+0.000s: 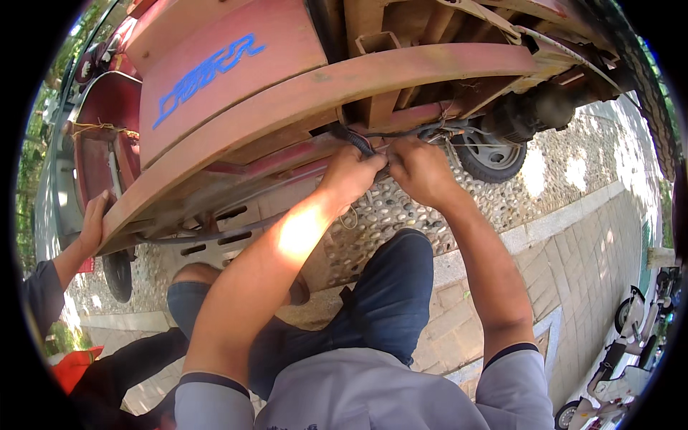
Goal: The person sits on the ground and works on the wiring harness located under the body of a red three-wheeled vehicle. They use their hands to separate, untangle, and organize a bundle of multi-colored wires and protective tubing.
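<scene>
A: Head view. State the position of the work.
B: The black corrugated sleeve (362, 144) is beneath the long curved rail (287, 93) of the red vehicle body (222, 50). It slopes down to the left hand (350, 175).

A: State of that hand?
B: Closed. Thumb and fingers grip the lower end of the sleeve.

A: And the right hand (423, 170)?
B: It is just beside the left, back upward, fingers curled inward. Its fingertips are hidden; I cannot tell whether they pinch anything.

A: Identify the adjacent parts.
B: Thin wires (455, 131) run beside the right hand, under the frame. Beyond them are a small wheel (491, 156) with a grey rim and, next to it, a dark cylindrical unit (529, 118). A large black tyre (648, 93) curves along the right edge.

A: Ground condition?
B: Pebbled paving (390, 211) lies under the vehicle; flat paving bricks (573, 251) border it.

A: Other personnel?
B: One. A co-worker's hand (94, 221) touches the left end of the rail; a dark sleeve (44, 287) covers part of that arm.

A: Remaining items?
B: Parked scooters (620, 373) at lower right, well apart from the vehicle.
</scene>
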### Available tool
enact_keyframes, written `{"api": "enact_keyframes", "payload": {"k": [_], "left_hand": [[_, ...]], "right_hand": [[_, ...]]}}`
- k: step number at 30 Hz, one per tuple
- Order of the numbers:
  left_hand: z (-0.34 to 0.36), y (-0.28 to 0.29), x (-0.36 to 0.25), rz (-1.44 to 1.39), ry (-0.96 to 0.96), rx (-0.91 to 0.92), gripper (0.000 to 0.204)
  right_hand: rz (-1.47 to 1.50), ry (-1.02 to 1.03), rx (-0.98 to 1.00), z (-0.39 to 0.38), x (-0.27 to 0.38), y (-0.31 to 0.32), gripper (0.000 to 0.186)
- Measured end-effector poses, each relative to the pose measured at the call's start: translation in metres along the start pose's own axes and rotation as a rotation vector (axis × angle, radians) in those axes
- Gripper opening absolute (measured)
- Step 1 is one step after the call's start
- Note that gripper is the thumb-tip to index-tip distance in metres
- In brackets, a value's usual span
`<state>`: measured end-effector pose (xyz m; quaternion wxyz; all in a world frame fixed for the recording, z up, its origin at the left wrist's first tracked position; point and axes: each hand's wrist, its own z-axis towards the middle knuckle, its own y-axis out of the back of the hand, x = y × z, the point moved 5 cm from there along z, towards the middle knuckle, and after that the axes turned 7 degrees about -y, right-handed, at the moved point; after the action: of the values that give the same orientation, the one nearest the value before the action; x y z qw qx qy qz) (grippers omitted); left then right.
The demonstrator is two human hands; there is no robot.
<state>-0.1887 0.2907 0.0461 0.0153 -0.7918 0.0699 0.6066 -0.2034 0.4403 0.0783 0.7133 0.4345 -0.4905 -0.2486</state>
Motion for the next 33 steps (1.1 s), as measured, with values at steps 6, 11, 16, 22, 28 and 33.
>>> {"api": "enact_keyframes", "payload": {"k": [6, 11, 16, 22, 28, 33], "left_hand": [[-0.002, -0.003, 0.015, -0.167, -0.077, -0.044, 0.012], [0.003, 0.004, 0.029, -0.223, -0.105, 0.092, 0.026], [-0.002, 0.008, 0.027, -0.343, -0.134, 0.190, 0.028], [-0.003, 0.012, 0.025, -0.241, -0.202, 0.145, 0.024], [-0.002, 0.008, 0.024, -0.159, -0.229, 0.077, 0.019], [-0.002, 0.013, 0.021, -0.052, -0.208, 0.100, 0.014]], "right_hand": [[-0.080, -0.022, -0.074, -0.006, 0.004, -0.006, 0.011], [0.037, -0.053, -0.154, -0.012, 0.006, -0.004, 0.009], [0.216, -0.182, -0.207, -0.018, 0.001, -0.004, 0.012], [0.308, -0.177, -0.286, -0.039, 0.014, 0.001, 0.014], [0.154, -0.126, -0.195, -0.027, 0.026, 0.004, 0.015], [0.149, -0.106, -0.097, -0.014, 0.017, 0.002, 0.016]]}}
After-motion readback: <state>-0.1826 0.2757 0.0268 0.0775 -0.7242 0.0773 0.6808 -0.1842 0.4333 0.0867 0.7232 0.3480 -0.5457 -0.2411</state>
